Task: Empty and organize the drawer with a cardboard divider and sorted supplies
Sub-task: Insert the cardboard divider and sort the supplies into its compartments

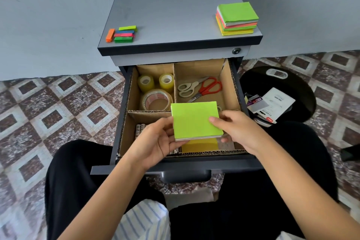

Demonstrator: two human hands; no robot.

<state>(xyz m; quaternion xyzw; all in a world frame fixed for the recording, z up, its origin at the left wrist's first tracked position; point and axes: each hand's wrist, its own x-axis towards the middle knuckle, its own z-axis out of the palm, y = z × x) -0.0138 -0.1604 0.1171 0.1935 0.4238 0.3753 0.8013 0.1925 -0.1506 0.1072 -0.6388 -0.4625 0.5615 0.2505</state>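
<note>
The left hand (155,138) and right hand (237,130) pinch a green pad (194,119) by its edges over the drawer's (175,163) 5 o'clock compartment, above a yellow pad (200,145). The cardboard divider (174,84) keeps tape rolls (156,101) at 10 o'clock and scissors (200,87) at 1 o'clock. At 3 o'clock of the drawer, a black bin (303,91) holds a pack (272,109) reading "STAPLER".

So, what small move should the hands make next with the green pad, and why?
Probably lower the green pad onto the yellow pad in the drawer, near right compartment: the left hand and right hand hold it above that spot.
</note>
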